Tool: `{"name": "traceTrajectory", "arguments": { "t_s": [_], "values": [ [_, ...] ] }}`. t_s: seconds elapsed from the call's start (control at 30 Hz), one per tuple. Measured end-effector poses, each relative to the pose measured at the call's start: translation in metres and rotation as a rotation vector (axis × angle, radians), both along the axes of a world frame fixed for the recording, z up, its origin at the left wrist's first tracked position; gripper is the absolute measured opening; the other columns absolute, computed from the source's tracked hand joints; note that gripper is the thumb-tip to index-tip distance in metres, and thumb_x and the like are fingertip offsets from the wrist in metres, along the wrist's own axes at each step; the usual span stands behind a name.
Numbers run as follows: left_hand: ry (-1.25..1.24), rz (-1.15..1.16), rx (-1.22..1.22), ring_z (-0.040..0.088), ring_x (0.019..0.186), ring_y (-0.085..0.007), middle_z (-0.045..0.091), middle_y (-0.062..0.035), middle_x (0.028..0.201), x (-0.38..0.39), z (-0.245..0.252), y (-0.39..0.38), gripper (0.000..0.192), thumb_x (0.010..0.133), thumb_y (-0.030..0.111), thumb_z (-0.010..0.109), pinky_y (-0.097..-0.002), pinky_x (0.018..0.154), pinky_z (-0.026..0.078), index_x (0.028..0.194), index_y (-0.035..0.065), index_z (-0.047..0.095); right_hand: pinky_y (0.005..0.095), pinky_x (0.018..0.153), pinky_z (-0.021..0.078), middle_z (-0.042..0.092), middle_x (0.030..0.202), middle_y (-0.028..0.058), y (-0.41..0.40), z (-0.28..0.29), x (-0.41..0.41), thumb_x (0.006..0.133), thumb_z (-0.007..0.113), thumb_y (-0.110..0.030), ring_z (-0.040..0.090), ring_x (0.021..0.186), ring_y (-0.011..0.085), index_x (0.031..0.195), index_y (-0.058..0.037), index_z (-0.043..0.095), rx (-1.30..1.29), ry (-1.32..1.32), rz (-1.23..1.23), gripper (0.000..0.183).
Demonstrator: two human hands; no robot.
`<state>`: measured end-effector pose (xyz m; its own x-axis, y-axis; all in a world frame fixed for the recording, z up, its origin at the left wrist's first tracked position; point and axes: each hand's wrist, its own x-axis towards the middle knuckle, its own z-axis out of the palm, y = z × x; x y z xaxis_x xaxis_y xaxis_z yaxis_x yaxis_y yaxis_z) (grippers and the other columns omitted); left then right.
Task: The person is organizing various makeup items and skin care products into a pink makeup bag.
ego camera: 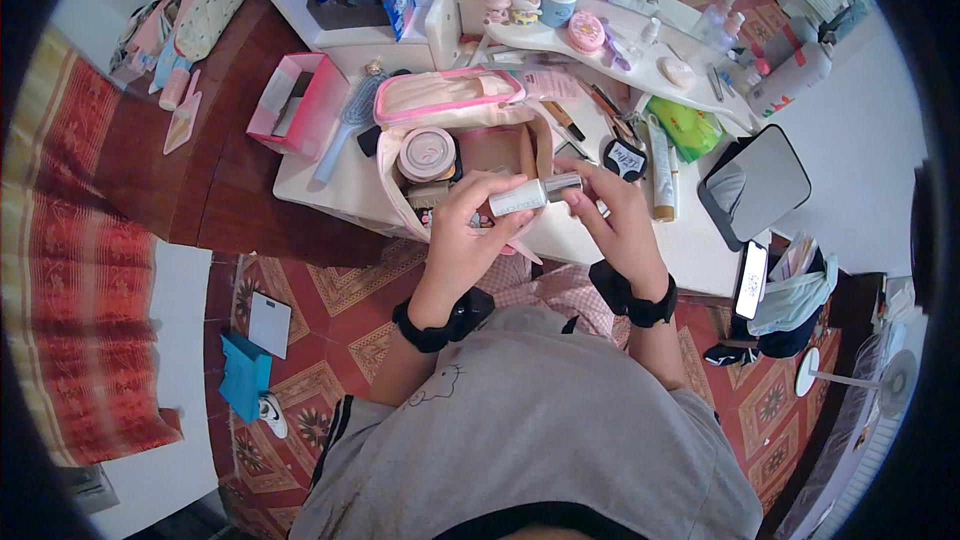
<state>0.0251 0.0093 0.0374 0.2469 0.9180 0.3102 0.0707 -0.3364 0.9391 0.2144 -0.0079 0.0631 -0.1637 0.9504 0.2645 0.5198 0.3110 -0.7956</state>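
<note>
A small white cosmetic bottle (517, 199) with a silver cap (562, 184) lies sideways between both hands. Thumb and fingers of my left hand (469, 225) grip its white body. My right hand (615, 214) holds the silver cap end between thumb and fingers. Behind and to the left of the bottle stands an open cream makeup bag (390, 172) with pink trim, its lid (454, 95) folded back. Inside the bag a round lidded jar (427, 154) sits at the left, with other items partly hidden by my left hand.
A pink box (274, 101) and a blue hairbrush (349, 120) lie left of the bag. Right of it are a black compact (625, 159), a cosmetic tube (661, 180), a green packet (682, 127) and a square mirror (765, 172). A phone (751, 280) rests at the right edge.
</note>
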Motion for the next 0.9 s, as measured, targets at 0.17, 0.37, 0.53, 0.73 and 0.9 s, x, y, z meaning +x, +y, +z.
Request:
{"name": "traceTrajectory", "arguments": {
  "t_s": [0.17,0.37,0.53,0.73,0.9],
  "values": [
    [0.068,-0.001,0.137,0.059,0.081,-0.0152,0.059,-0.0094,0.095,-0.001,0.0,0.003,0.031,0.07,0.002,0.07,-0.0247,0.064,0.049,0.1,0.0012,0.062,0.0315,0.05,0.0393,0.053,0.06,0.01,0.005,-0.013,0.008,0.087,0.054,-0.02,0.05,0.05,0.0217,0.101,-0.0005,0.06,-0.019,-0.137,-0.064,0.025],
    [0.087,0.022,0.124,0.059,0.081,-0.0146,0.06,-0.0089,0.094,-0.003,0.001,0.002,0.031,0.069,0.002,0.07,-0.0242,0.062,0.049,0.1,0.002,0.063,0.0255,0.062,0.0435,0.058,0.082,0.0045,0.007,-0.003,0.001,0.082,0.06,-0.008,0.054,0.07,0.0127,0.098,0.0005,0.058,0.124,0.236,0.043,0.018],
    [0.073,-0.005,0.069,0.058,0.08,-0.0127,0.059,-0.0068,0.092,-0.002,0.001,0.0,0.031,0.069,0.004,0.071,-0.023,0.065,0.047,0.1,0.0015,0.063,0.0242,0.063,0.0443,0.06,0.085,0.0059,0.005,-0.009,0.016,0.083,0.059,-0.009,0.055,0.07,0.0119,0.099,0.0005,0.058,0.0,0.142,0.111,0.018],
    [0.064,-0.026,0.031,0.056,0.082,-0.011,0.058,-0.0054,0.091,0.004,0.002,-0.002,0.032,0.069,0.005,0.072,-0.0223,0.069,0.046,0.1,0.0002,0.062,0.0255,0.059,0.0433,0.06,0.076,0.0073,0.005,-0.013,0.015,0.09,0.051,-0.024,0.053,0.064,0.0139,0.099,0.0025,0.058,-0.004,0.292,0.068,0.029],
    [0.094,-0.005,0.056,0.056,0.081,-0.0111,0.058,-0.0052,0.091,-0.001,0.002,0.001,0.033,0.069,0.005,0.072,-0.0221,0.069,0.045,0.1,0.0005,0.062,0.0262,0.064,0.0427,0.062,0.081,0.0056,0.006,-0.005,0.012,0.079,0.064,-0.011,0.054,0.069,0.0145,0.099,-0.0005,0.059,0.11,0.13,0.126,0.023]
  ]
}}
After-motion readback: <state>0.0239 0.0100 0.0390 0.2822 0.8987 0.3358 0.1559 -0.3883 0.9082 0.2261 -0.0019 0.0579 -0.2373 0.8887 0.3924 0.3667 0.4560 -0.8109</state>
